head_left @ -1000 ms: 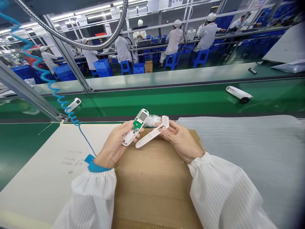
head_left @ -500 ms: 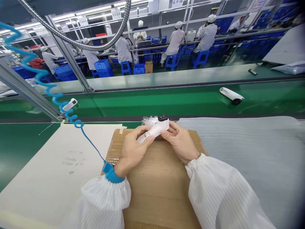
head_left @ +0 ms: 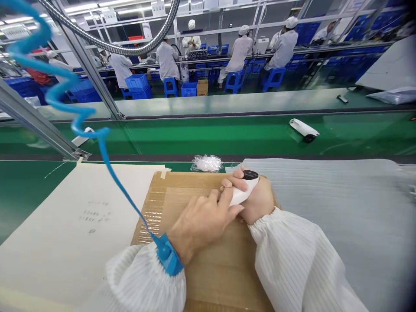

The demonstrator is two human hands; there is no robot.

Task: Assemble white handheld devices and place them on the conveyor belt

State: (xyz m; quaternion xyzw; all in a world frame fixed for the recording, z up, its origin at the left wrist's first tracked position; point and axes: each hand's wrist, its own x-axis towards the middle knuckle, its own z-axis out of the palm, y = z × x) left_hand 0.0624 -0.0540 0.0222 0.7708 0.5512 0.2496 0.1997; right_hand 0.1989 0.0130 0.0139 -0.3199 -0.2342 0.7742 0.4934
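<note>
A white handheld device (head_left: 241,193) with a black end is in my hands above a cardboard box (head_left: 224,264). My right hand (head_left: 260,199) is wrapped round it from behind, fingers curled over its upper side and black end pointing up and away. My left hand (head_left: 204,219) grips the lower end between thumb and fingers, partly covering it. Round my left wrist sits a blue wrist strap (head_left: 169,255), joined to a coiled blue cord (head_left: 112,167). Beyond the box's far edge lies a small heap of clear plastic bags (head_left: 207,163).
A green conveyor belt (head_left: 195,136) crosses ahead, carrying a similar white device (head_left: 303,130) on the right and another white piece (head_left: 82,137) behind the cord. Foam sheet (head_left: 341,216) covers the right side, pale paper (head_left: 110,208) the left. A metal post (head_left: 87,60) stands left. People work beyond.
The white device has turned and moved right and slightly nearer. My right hand has wrapped round it, and my left hand has shifted right. Devices on the belt have moved left.
</note>
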